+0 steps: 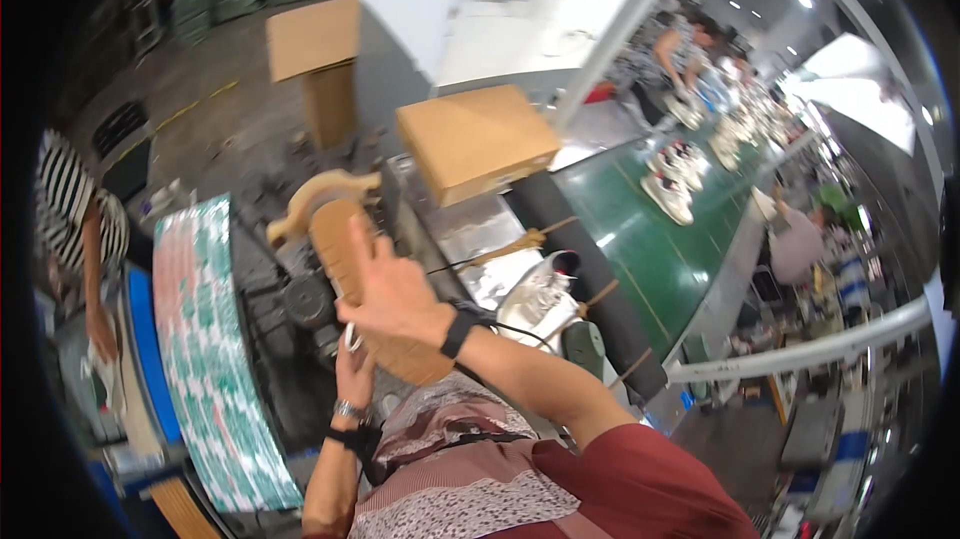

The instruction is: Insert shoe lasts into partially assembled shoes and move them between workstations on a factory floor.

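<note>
A shoe with a tan, grooved sole (336, 240) is held sole up in front of me. Across its middle lies my right hand (397, 291), fingers stretched along the sole and thumb over the near-left edge; it grips the shoe. Below, my left hand (353, 371) closes on the shoe's left side, partly hidden beneath it. A small white loop (350, 338) shows between the two hands. The far end of the shoe meets a curved, tan-yellow guard (330, 186) on a dark machine (305, 299). The shoe's upper is hidden from view.
A cardboard box (480, 134) sits beyond the machine. White shoes (668, 196) stand on a green conveyor (640, 259) at right; another white shoe (545, 294) lies nearer. A green-and-pink patterned sheet (215, 339) is at left. Co-workers are at the left and far right.
</note>
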